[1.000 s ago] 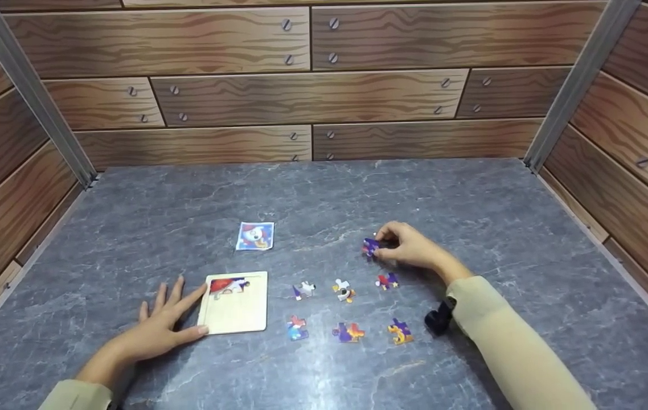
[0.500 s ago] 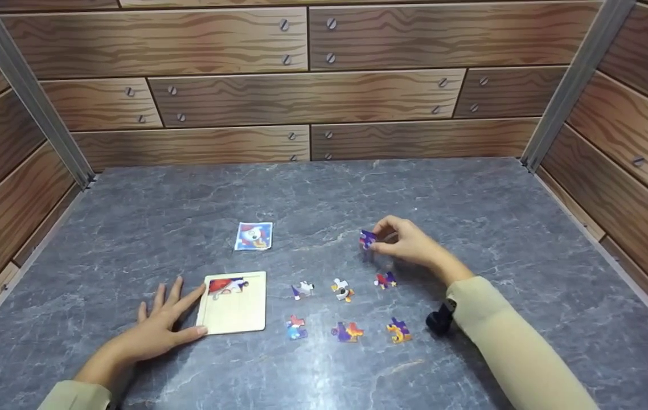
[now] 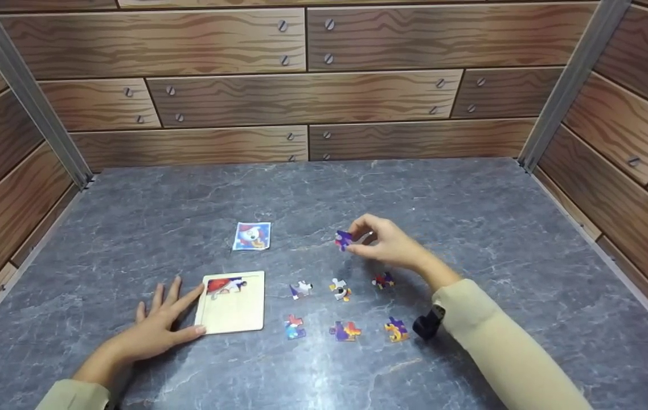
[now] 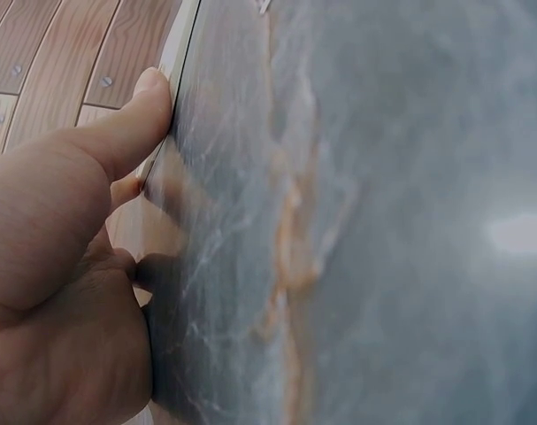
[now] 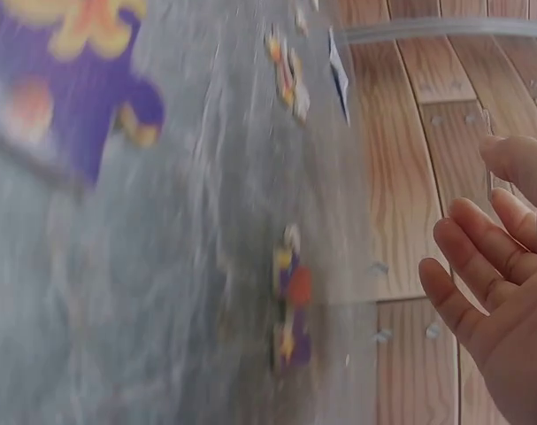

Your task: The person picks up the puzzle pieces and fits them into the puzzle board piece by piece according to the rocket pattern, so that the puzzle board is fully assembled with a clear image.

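My right hand [image 3: 389, 245] pinches a purple jigsaw piece [image 3: 343, 240] between thumb and fingers, raised above the table. In the right wrist view, that hand [image 5: 502, 283] appears at the right edge, and the piece it holds is hard to make out. My left hand [image 3: 150, 336] lies with fingers spread on the table; its thumb and index finger touch the left edge of a pale wooden puzzle tray [image 3: 237, 313]. A red and white section of puzzle [image 3: 224, 285] lies in the tray's upper left corner. The left wrist view shows the thumb [image 4: 144, 115] against the tray's edge.
Loose pieces lie in two rows right of the tray, among them a white one [image 3: 301, 290], a red and purple one [image 3: 383, 280] and a yellow and purple one [image 3: 396, 329]. A small picture card [image 3: 252, 236] lies behind the tray. Wood-patterned walls [image 3: 233, 97] enclose the table.
My right hand has lifted the purple jigsaw piece and carried it left, towards the picture card. My left hand has stayed at the tray's edge.
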`<state>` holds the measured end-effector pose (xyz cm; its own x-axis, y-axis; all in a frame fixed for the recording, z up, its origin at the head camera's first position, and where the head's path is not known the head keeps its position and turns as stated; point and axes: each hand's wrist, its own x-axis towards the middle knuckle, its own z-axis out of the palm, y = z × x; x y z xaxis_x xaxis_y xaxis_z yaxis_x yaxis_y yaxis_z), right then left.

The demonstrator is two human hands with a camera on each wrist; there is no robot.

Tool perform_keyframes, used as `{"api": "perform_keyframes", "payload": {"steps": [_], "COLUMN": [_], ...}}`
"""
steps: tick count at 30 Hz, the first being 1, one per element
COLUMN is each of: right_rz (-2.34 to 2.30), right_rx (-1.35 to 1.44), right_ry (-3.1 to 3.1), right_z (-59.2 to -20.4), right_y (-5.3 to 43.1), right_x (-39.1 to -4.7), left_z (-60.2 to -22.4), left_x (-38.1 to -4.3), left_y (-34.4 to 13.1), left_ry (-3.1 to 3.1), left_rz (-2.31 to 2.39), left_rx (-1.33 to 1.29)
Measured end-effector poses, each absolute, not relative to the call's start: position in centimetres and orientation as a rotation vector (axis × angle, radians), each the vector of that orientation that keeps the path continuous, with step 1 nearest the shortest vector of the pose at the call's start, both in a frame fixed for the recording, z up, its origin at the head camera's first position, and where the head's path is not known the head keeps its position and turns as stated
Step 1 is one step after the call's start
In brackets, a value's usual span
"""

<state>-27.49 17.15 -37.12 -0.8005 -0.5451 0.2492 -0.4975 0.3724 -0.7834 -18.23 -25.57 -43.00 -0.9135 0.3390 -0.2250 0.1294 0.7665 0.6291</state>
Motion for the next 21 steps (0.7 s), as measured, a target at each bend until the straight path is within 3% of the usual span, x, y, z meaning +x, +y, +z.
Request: {"api": "perform_keyframes", "payload": {"steps": [11, 21], "right_rz": [-1.448, -1.44], "right_rx": [-1.106, -1.123], "right_ry": [2.503, 2.46], "right_z": [-34.7, -37.8], "right_y": [13.7, 10.9], "right_x": [-25.6, -27.6], "left_z": [-43.1, -43.1], "left_x": [-18.3, -18.3], "left_y": [-25.5, -25.6], "left_ry": [2.643, 2.636], "left_rz": [0.896, 0.907], "left_rx": [0.362, 0.364]}}
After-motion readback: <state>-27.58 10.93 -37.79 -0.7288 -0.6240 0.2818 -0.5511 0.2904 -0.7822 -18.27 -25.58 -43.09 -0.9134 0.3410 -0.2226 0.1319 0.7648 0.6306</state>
